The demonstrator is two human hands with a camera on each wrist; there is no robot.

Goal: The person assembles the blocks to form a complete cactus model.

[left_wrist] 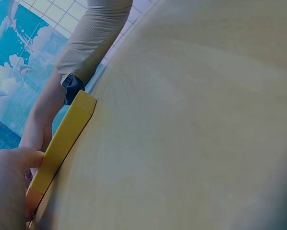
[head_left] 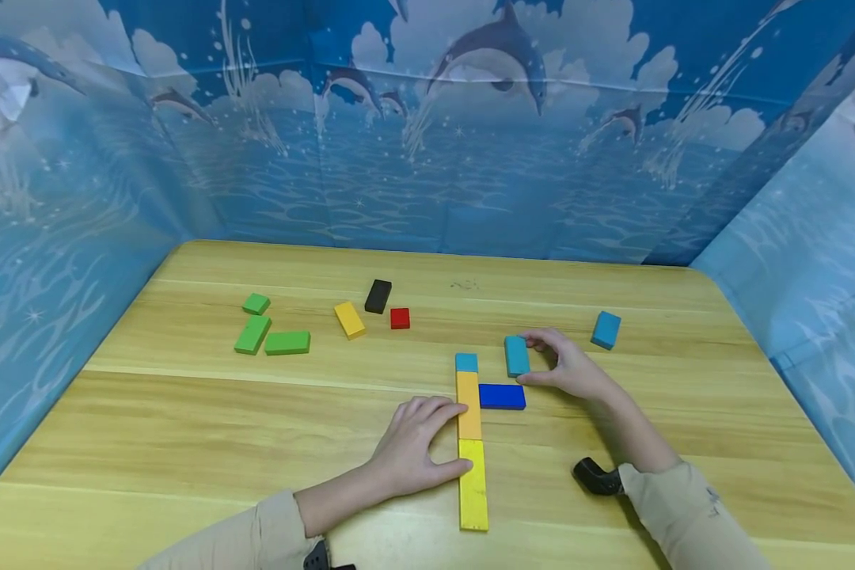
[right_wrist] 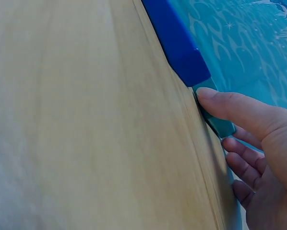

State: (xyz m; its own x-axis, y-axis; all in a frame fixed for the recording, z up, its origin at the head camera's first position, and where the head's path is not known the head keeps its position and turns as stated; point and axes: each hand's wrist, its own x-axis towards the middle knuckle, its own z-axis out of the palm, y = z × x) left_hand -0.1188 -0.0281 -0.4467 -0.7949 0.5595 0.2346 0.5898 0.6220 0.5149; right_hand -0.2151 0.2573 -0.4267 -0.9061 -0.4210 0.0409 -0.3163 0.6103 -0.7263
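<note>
A column of flat blocks lies on the table: a long yellow block (head_left: 473, 503), an orange block (head_left: 469, 423) and a small light-blue block (head_left: 466, 362) at the far end. My left hand (head_left: 416, 455) rests against its left side, index fingertip on the orange block and thumb on the yellow one. A dark-blue block (head_left: 502, 397) lies crosswise at the column's right. Just beyond it, my right hand (head_left: 570, 368) pinches a light-blue rectangular block (head_left: 516, 356) between thumb and index finger at its ends. In the right wrist view, the thumb partly covers this teal-looking block (right_wrist: 219, 125).
Green blocks (head_left: 287, 343) lie at the far left. A yellow-orange block (head_left: 350, 321), a black block (head_left: 378, 296) and a red block (head_left: 400, 318) sit at the back. Another blue block (head_left: 606, 329) lies beyond my right hand. A dolphin-print curtain (head_left: 427, 182) surrounds the table.
</note>
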